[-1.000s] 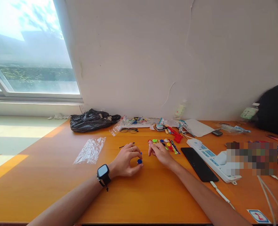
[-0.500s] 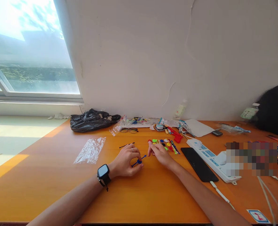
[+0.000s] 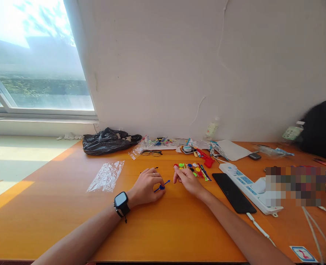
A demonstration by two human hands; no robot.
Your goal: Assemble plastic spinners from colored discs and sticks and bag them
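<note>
While resting on the table, left hand is pinching a blue pin; right hand is lying curled, grip unclear, beside coloured pieces.

The bench lay bare along its near edge and left side, up to a plastic sheet. A black bag, glasses and coloured parts crowded the far edge; a phone and power strip blocked the right.
</note>
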